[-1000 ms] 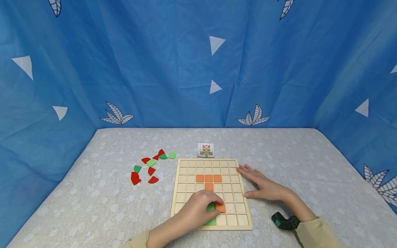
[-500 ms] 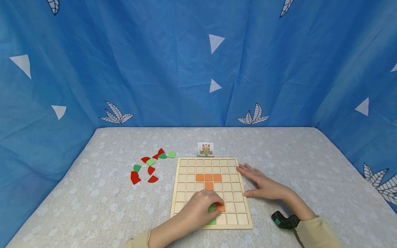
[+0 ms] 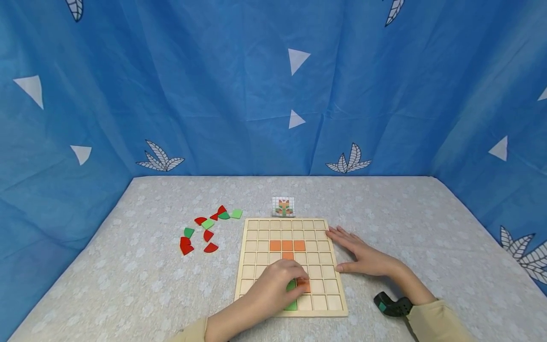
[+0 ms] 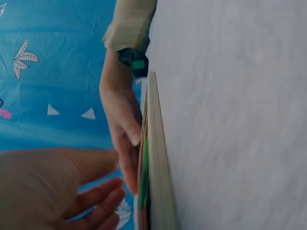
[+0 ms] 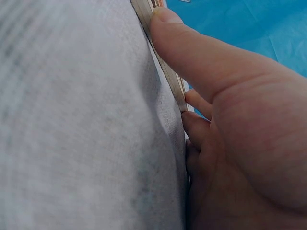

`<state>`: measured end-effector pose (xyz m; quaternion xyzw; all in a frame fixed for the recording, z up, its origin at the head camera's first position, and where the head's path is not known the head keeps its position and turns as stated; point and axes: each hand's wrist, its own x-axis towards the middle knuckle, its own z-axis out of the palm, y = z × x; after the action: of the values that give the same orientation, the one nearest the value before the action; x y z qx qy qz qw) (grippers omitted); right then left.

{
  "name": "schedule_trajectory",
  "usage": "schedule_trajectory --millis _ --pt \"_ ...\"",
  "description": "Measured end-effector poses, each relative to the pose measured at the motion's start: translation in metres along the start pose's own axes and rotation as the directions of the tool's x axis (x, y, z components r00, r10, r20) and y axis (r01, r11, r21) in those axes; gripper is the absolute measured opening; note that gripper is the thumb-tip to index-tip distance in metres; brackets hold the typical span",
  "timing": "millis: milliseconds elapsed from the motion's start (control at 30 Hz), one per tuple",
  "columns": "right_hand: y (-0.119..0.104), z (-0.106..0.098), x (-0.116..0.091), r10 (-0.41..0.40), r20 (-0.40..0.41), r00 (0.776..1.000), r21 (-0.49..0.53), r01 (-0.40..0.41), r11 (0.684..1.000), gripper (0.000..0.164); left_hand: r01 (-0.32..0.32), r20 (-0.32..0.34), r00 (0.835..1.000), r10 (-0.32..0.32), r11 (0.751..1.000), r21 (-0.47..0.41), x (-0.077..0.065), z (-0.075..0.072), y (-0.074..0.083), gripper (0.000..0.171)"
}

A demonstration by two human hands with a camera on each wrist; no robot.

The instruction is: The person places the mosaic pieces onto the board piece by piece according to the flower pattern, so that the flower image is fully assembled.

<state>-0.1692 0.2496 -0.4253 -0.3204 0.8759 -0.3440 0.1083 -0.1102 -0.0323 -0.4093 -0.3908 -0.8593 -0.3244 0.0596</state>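
Note:
A wooden grid board (image 3: 249,270) lies flat on the table. My left hand (image 3: 275,287) hovers over its lower middle, thumb and fingers curved and parted around an orange square tile (image 3: 304,287) seated in a cell. In the left wrist view nothing shows between that thumb and the fingers. Green tiles (image 3: 291,306) fill cells beside it, partly hidden by the hand. Further up the board, a row of orange tiles (image 3: 287,245) has one more below its middle. My right hand (image 3: 365,256) rests with straight fingers along the board's right edge, thumb touching the rim.
Loose red quarter-round pieces (image 3: 211,247), dark green ones (image 3: 189,232) and light green squares (image 3: 237,213) are scattered left of the board. Behind the board sits a small pattern card (image 3: 283,207). A black wrist device (image 3: 392,305) is by the right sleeve. Blue curtains (image 3: 239,95) enclose the table.
The left thumb and fingers have shifted slightly at the orange tile, the fingertips lifting a little. The right hand, the board and the loose pieces stay where they were.

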Motion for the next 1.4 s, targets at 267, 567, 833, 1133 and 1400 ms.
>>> schedule_trajectory --millis 267,567,833,1133,1400 --pt "-0.001 0.0 0.001 -0.01 -0.002 1.0 0.0 0.01 1.0 0.083 0.102 -0.151 0.983 -0.102 0.995 -0.011 0.0 -0.043 -0.014 0.012" --pt "0.001 0.001 0.0 -0.002 -0.001 1.0 -0.002 0.002 1.0 0.082 0.294 -0.282 0.921 -0.268 0.954 0.055 -0.031 -0.093 -0.064 0.02" --pt "0.002 0.002 0.001 0.002 0.01 1.0 0.001 -0.002 1.0 0.083 0.469 -0.351 0.836 -0.421 0.881 0.06 -0.077 -0.135 -0.117 0.024" --pt "0.001 0.001 0.001 0.005 0.003 1.0 0.003 -0.005 1.0 0.083 0.537 -0.199 0.821 -0.536 0.842 -0.054 -0.107 -0.159 -0.151 0.032" --pt "0.001 0.001 0.0 0.01 0.004 1.0 0.017 -0.01 1.0 0.083 0.514 -0.152 0.845 -0.513 0.857 -0.031 -0.117 -0.157 -0.164 0.028"
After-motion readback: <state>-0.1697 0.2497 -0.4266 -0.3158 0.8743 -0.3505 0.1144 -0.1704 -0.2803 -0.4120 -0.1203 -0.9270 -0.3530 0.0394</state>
